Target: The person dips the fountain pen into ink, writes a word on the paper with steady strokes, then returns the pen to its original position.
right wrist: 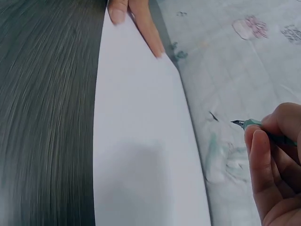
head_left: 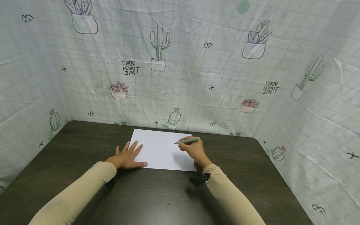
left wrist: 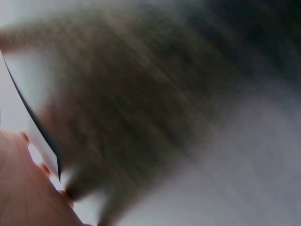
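Observation:
A blank white sheet of paper [head_left: 160, 150] lies near the back edge of the dark table. My left hand [head_left: 127, 157] rests with fingers spread over the sheet's left end, the thumb along its front edge. In my right hand [head_left: 195, 149] I grip a pale green fountain pen [head_left: 191, 140] like a writing tool, over the right part of the sheet. The right wrist view shows the bare metal nib [right wrist: 238, 123] pointing away from my fingers, seemingly apart from the paper. In the left wrist view only part of the left palm [left wrist: 28, 188] shows, beside the paper's edge.
Dark wood-grain table [head_left: 157, 200] spreads around the sheet. A pale cloth [head_left: 191, 72] with printed cacti hangs close behind the table and along both sides. A black strap [head_left: 201, 179] and a small red item are at my right wrist.

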`<state>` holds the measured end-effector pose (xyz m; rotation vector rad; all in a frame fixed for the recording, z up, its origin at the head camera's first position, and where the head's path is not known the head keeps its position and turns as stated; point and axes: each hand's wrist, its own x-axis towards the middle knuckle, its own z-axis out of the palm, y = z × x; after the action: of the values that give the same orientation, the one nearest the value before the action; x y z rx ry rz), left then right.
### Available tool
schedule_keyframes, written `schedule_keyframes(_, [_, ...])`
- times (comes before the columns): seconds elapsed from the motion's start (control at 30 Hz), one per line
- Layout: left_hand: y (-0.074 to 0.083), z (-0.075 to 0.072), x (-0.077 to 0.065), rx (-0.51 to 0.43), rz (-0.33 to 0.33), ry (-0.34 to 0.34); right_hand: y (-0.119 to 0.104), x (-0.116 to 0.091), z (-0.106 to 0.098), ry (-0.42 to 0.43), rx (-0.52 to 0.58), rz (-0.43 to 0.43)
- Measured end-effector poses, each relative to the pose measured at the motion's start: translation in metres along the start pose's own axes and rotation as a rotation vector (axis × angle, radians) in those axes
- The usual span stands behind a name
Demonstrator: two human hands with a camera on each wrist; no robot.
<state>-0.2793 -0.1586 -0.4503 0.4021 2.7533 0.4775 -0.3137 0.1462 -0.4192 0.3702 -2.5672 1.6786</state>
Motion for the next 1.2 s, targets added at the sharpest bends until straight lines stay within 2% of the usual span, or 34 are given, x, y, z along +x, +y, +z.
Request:
schedule_keyframes(0.23, [-0.001, 0.000, 0.003, 0.006, -0.010, -0.006, -0.004, 0.019, 0.039, 0.006, 0.025, 0.004])
schedule_keyframes(0.43, [-0.001, 0.001, 0.004, 0.016, -0.026, -0.019, 0.000, 0.030, 0.061, 0.025, 0.031, 0.058])
schedule_keyframes(0.67, [0.002, -0.002, 0.003, 0.021, -0.023, -0.017, 0.001, 0.039, 0.075, 0.078, -0.029, 0.090])
schedule_keyframes(0.9, [0.001, -0.001, 0.006, 0.020, -0.036, -0.030, 0.001, 0.042, 0.085, 0.083, -0.094, 0.116])
schedule_keyframes(1.07, [-0.001, 0.000, 0.007, 0.018, -0.043, -0.042, 0.001, 0.042, 0.089, 0.086, -0.173, 0.089])
schedule_keyframes(1.2, [-0.001, -0.001, 0.006, 0.015, -0.038, -0.022, 0.001, 0.043, 0.091, 0.063, -0.221, 0.059])
